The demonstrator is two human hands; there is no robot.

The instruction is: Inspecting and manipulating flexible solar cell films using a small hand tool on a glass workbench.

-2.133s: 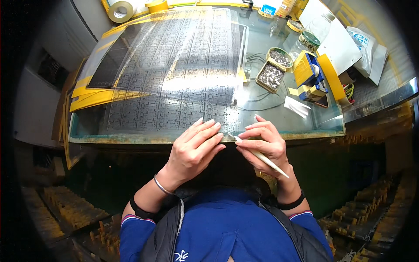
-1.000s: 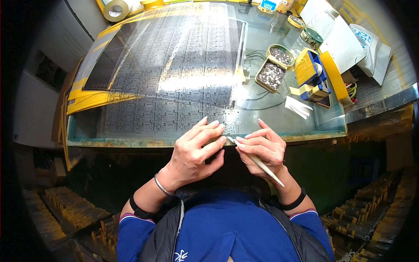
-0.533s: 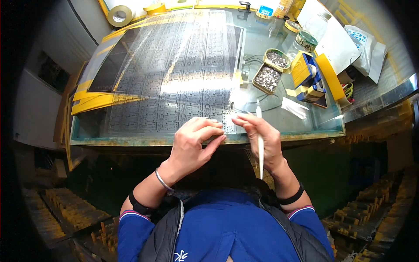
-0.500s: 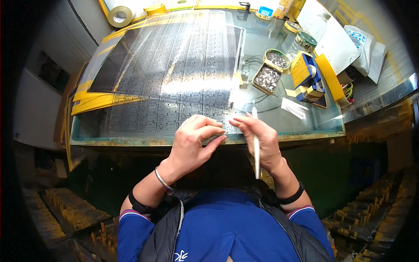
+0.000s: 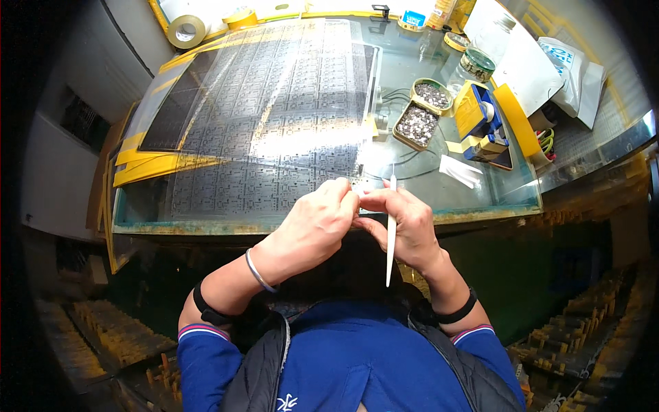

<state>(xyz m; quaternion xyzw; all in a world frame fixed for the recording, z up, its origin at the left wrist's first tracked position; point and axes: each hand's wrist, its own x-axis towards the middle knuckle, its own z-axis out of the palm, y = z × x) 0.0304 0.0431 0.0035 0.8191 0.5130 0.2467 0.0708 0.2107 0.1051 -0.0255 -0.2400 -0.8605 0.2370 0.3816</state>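
My left hand [image 5: 316,221] is closed at the near edge of the glass-topped table, its fingertips pressed together against those of my right hand. What the left fingers pinch is hidden behind them. My right hand [image 5: 410,223] keeps a slim white pen-like tool [image 5: 391,250] tucked across its fingers, thin tip pointing away from me and thicker end toward my body. Its thumb and forefinger reach to the left fingertips. Just beyond both hands lies a clear film sheet [image 5: 237,182] printed with dark circuit patterns; its near right corner is covered by my fingers.
Yellow strips [image 5: 154,168] stick out along the film's left side. Right of it stand an open tin [image 5: 398,136] of small pale bits, a tape dispenser [image 5: 480,123], white paper strips [image 5: 458,173] and a glass jar [image 5: 477,65]. A tape roll [image 5: 187,31] sits far left.
My left hand has moved right and turned, its fingers closing up against the right hand's fingertips. The right thumb has swung inward, and the white tool has shifted slightly left.
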